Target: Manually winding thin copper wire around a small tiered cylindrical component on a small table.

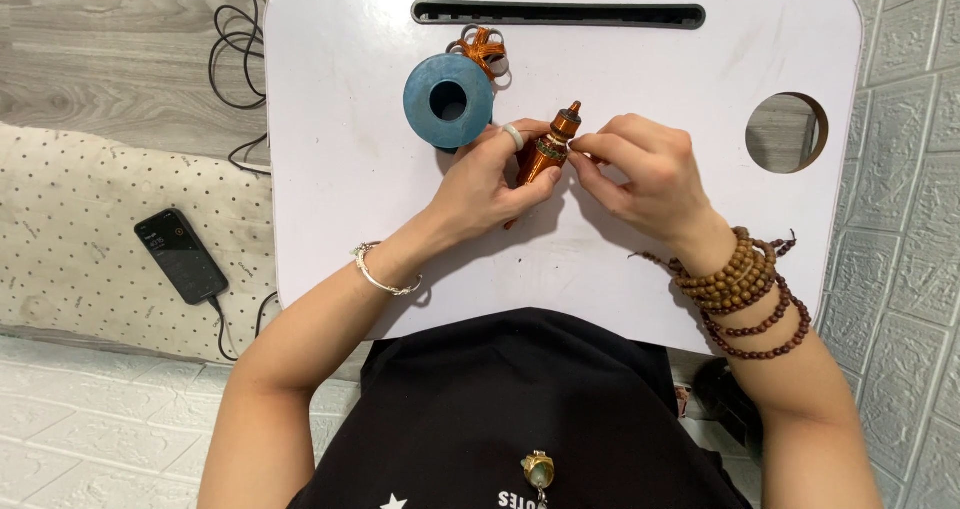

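Both hands meet mid-frame over the white lap desk [340, 219]. Left hand [487, 184] is wrapped around an orange-brown wound piece [548, 151], right hand [640, 174] pinching at its middle with fingertips together. A blue spool [448, 101] sits just upper left of it, touching the left fingers, with a small orange tangle [481, 45] behind. Phone [181, 255] on the dotted cushion [70, 229], far left.

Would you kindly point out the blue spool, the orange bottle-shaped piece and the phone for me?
blue spool [425, 79], head view, on its flat top face left of the centre hole.
orange bottle-shaped piece [566, 123], head view, on its neck.
phone [181, 256], head view, middle of its dark screen.
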